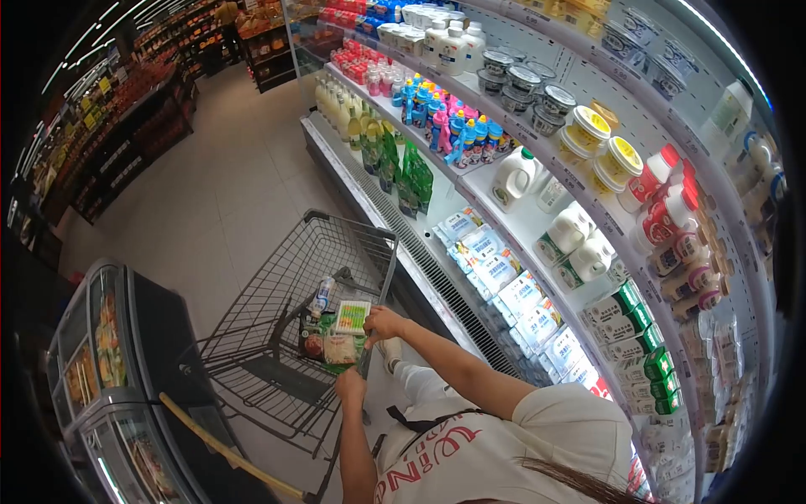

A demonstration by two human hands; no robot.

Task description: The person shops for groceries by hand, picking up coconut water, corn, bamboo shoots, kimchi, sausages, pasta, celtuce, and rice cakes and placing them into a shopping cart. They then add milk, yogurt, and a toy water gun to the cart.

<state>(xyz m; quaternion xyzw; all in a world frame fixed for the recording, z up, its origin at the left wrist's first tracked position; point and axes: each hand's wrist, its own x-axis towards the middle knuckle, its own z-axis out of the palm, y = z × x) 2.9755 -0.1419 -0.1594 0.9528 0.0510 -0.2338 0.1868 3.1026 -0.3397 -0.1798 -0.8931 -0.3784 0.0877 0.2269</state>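
Note:
A grey wire shopping cart stands in front of me. My left hand is wrapped round the cart's handle side, and my right hand is closed on the same edge a little farther along. Inside the cart, near my hands, lie a white tray with green contents, a bottle with a blue and white label, a clear pack with pale contents and a dark red item.
A refrigerated shelf runs along the right with milk jugs, yellow tubs and green pouches. A glass-fronted display case stands at the left. Produce racks and a person are farther back.

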